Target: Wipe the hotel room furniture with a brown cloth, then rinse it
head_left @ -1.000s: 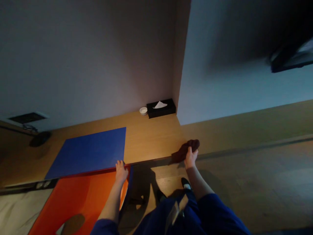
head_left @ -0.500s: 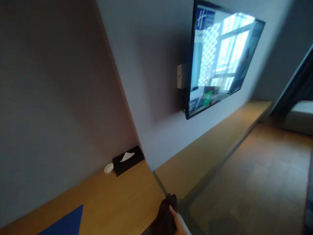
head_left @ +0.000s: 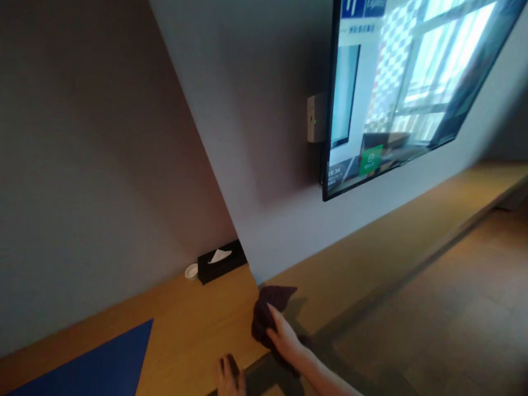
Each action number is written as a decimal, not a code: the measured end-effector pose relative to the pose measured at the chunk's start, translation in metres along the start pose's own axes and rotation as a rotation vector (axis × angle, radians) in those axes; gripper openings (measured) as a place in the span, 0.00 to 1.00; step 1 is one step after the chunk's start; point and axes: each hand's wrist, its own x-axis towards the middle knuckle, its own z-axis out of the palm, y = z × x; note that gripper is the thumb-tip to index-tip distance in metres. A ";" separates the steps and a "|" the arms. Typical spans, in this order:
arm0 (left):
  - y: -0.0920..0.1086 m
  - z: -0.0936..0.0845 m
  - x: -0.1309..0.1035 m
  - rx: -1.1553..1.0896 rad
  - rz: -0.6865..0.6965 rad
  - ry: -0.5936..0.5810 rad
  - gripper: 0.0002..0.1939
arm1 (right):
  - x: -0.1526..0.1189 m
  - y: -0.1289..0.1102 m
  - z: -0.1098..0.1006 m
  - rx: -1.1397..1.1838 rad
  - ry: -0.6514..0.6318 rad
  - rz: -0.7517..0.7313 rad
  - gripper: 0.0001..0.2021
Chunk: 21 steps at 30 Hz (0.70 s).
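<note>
Dark cloth (head_left: pixel 260 319) sits bunched over the end of the wooden desk (head_left: pixel 202 319), near the wall corner, with one pointed flap reaching out toward the long wooden ledge (head_left: pixel 383 258). From where I stand, the person's right hand (head_left: pixel 284 336) has it firmly gripped, thumb and fingers closed into the folds; how hard it presses on the wood, I can't tell. The left hand (head_left: pixel 229 379) is open at the desk's front edge, fingers spread, partly cut off from sight. Farther left lies a flat blue mat (head_left: pixel 94 363). Against the back wall, a black tissue box (head_left: pixel 214 269) has a white tissue (head_left: pixel 220 256) poking up, and a small white dish (head_left: pixel 192 271) is just beside it. On the wall to the right hangs a lit television (head_left: pixel 412 82), its clock showing 15:34, with a small white box (head_left: pixel 315 118) at its left edge.
</note>
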 end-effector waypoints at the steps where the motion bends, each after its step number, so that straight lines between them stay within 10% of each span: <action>1: 0.007 0.002 -0.004 -0.071 -0.004 -0.019 0.30 | 0.003 0.002 0.013 -0.180 -0.116 -0.004 0.35; 5: 0.021 -0.019 -0.027 -0.162 0.012 -0.111 0.29 | 0.005 0.008 0.047 -0.579 -0.281 -0.048 0.33; 8: 0.020 -0.041 -0.033 -0.144 0.029 -0.194 0.28 | 0.010 0.019 0.045 -0.222 -0.186 -0.050 0.29; 21: 0.068 -0.018 -0.022 -0.225 0.301 -0.104 0.29 | -0.035 0.119 -0.049 0.514 0.435 0.428 0.28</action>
